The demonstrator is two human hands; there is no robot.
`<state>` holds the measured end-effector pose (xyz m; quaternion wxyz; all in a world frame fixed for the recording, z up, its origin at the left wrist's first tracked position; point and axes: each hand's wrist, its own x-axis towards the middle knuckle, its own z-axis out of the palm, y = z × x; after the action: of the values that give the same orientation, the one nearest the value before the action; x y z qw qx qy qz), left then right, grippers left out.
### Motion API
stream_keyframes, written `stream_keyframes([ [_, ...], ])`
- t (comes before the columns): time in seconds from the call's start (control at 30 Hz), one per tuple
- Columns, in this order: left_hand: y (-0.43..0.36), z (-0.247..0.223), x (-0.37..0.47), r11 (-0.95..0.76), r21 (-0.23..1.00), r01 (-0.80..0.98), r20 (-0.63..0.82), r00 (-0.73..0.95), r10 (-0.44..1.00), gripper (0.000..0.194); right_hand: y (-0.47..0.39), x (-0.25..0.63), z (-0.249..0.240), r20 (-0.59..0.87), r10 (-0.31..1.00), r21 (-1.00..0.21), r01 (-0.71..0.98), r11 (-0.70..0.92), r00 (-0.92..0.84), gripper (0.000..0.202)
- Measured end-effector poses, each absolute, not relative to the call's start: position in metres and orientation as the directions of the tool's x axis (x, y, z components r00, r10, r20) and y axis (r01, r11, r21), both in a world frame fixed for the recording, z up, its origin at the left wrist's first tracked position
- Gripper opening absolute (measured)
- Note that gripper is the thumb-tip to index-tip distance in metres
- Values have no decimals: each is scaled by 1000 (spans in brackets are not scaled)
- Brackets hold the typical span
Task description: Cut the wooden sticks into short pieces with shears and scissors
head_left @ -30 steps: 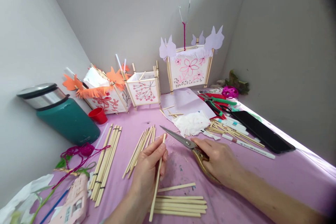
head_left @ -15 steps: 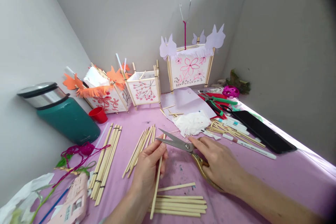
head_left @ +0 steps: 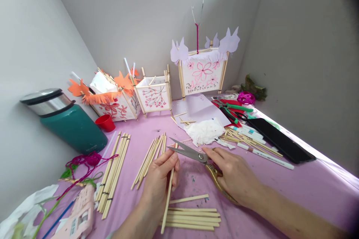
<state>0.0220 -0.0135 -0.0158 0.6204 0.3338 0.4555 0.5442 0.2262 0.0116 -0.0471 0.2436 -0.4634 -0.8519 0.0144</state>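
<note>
My left hand [head_left: 163,173] pinches a thin wooden stick [head_left: 167,203] that slants upward, its top end between the blades of the scissors. In my right hand [head_left: 234,173] are the scissors [head_left: 192,153], with gold handles and blades a little apart, pointing left. The blade tips come close to my left fingertips. Below my hands lies a group of short sticks [head_left: 193,219], with one single stick [head_left: 189,199] just above them. Left of my left hand is another bunch of sticks [head_left: 147,160]. Farther left rest longer sticks bound with black bands [head_left: 114,175].
Paper-sided stick lanterns [head_left: 153,96] stand at the back, beside a red cup [head_left: 105,123] and teal bottle [head_left: 74,127]. A pink glue gun [head_left: 80,213] lies front left. At right are crumpled tissue [head_left: 206,131], pliers [head_left: 234,107], a marker [head_left: 266,156] and a black phone [head_left: 280,140].
Almost nothing differs. The scissors and both hands hold nearly the same place around the stick, and the whole view has shifted very slightly.
</note>
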Motion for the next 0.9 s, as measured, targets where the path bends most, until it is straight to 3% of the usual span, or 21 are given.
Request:
stream_keyframes([
  [0.2,-15,-15,22,169,900,-402,-177,16,984,18,11,225,-47,418,789,-197,803,563,-451,56],
  [0.5,-13,-15,23,192,867,-460,-203,25,979,15,13,225,-45,360,825,-255,805,536,-436,55],
  [0.8,-16,-10,23,243,836,-493,-236,77,969,9,15,227,-45,335,832,-315,780,541,-442,34],
  [0.9,-16,-10,23,242,818,-522,-243,68,968,21,15,228,-48,361,818,-297,777,556,-447,32],
])
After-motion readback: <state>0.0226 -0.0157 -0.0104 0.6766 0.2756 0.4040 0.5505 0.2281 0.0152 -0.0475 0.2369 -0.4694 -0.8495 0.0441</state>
